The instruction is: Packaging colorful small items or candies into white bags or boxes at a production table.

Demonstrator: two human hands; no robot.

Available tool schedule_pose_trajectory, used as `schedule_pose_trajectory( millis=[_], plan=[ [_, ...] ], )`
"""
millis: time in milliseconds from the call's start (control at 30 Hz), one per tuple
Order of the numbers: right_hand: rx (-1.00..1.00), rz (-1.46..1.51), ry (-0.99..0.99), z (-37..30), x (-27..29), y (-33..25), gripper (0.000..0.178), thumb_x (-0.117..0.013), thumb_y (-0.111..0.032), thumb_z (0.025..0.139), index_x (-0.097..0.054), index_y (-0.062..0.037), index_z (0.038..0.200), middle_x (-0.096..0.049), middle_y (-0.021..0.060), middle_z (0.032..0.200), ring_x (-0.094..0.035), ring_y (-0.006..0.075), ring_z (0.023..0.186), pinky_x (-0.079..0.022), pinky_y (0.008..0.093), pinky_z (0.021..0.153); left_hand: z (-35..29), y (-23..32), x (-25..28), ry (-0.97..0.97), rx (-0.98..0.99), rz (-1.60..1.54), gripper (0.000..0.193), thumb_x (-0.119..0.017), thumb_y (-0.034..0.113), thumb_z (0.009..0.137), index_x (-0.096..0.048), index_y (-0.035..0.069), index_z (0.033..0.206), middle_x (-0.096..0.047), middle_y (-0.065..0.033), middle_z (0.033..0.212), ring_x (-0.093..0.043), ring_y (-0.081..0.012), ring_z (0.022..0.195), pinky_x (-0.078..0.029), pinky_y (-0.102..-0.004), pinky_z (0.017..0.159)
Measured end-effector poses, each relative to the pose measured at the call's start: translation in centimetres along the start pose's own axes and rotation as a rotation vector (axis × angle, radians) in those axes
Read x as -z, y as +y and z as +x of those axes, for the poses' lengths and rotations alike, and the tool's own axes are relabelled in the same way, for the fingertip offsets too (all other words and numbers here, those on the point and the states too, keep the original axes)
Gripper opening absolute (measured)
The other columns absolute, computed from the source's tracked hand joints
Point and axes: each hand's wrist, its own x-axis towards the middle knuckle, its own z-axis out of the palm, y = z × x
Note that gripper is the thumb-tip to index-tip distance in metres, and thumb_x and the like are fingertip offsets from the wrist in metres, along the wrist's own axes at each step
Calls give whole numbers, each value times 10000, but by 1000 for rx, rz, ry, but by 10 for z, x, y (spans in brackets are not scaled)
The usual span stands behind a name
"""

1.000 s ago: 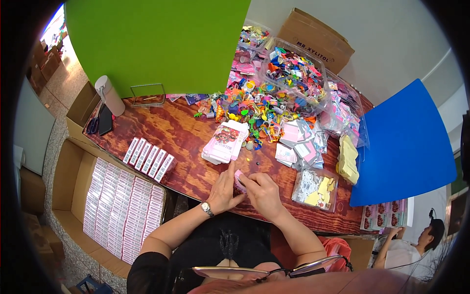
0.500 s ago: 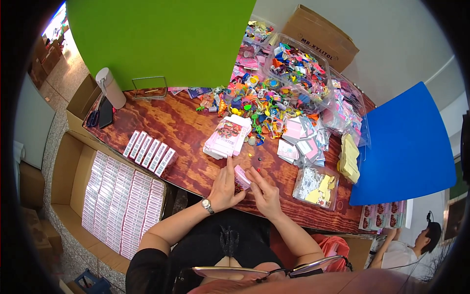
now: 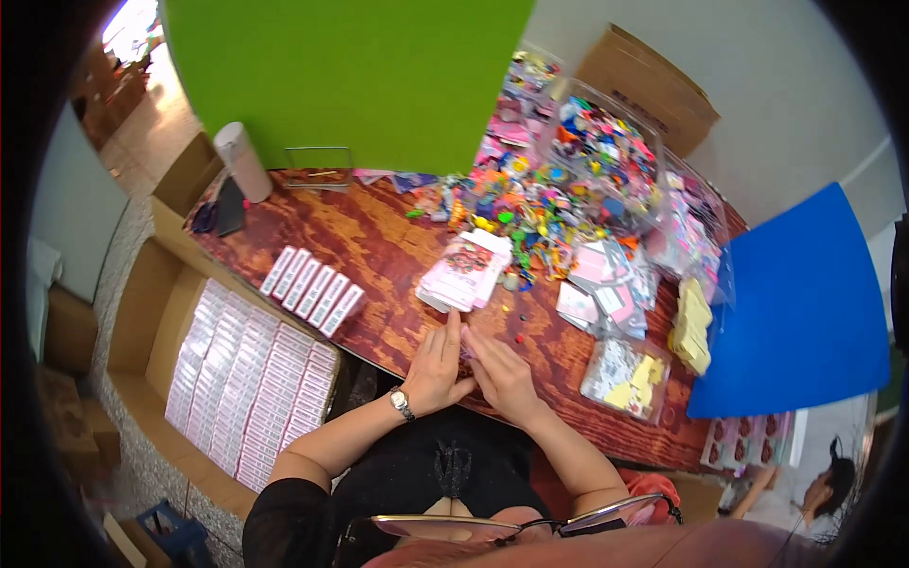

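Note:
Near the table's front edge, a small pink box point(image 3: 465, 351) is pressed between my hands, and only slivers of it show. My left hand point(image 3: 436, 367) covers its left side, fingers long and close together, with a watch on the wrist. From the other side my right hand point(image 3: 503, 376) lies against it, fingers straight and held together. Just beyond my fingertips rests a stack of flat pink-and-white cartons point(image 3: 466, 272) with a printed picture. A few tiny coloured pieces, one a red bead point(image 3: 519, 339), lie to the right of it.
Several pink boxes point(image 3: 311, 292) stand in a row at left, above a large carton point(image 3: 142, 350) packed with similar boxes. Colourful small toys point(image 3: 530, 204) heap at the back. Cards point(image 3: 603, 282), a clear tray point(image 3: 653, 409) and a blue panel point(image 3: 795, 312) are right; a green panel point(image 3: 350, 76) rises behind.
My right hand has come in over the pink box, closer to my left hand, hiding most of it. The view has turned slightly, so the table appears farther right.

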Motion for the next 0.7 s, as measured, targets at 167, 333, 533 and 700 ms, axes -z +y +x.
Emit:
schedule_pose_trajectory(
  millis=[167,333,533,700],
  plan=[
    [-77,127,-32,19,0,8,584,-711,-65,884,-493,5,1422,-646,217,1168,-637,365,1017,-527,407,903,-9,-23,42,-26,-31,321,872,-747,237,806,-319,-119,1478,-557,-178,1049,-524,-317,898,-457,-400,786],
    [-56,2,79,43,-13,27,531,-720,-70,871,-544,-9,1368,-647,210,1165,-620,381,1059,-503,435,916,-20,-56,68,53,106,728,604,-637,138,851,-478,-85,1390,-570,-127,993,-513,-261,867,-462,-370,753],
    [-75,-466,-11,57,-28,50,649,-823,-229,748,-579,-102,1335,-559,105,1377,-505,365,1240,-445,478,1010,-18,-62,74,123,185,859,531,-637,109,856,-544,18,1371,-578,-130,1218,-539,-311,1048,-445,-417,883],
    [-64,-484,-120,40,-32,64,527,-810,-295,746,-650,-169,1232,-634,0,1271,-561,327,1092,-452,472,973,-19,-67,75,87,176,878,541,-683,129,828,-569,73,1353,-569,-124,1234,-528,-320,1082,-422,-437,912]
  ],
)
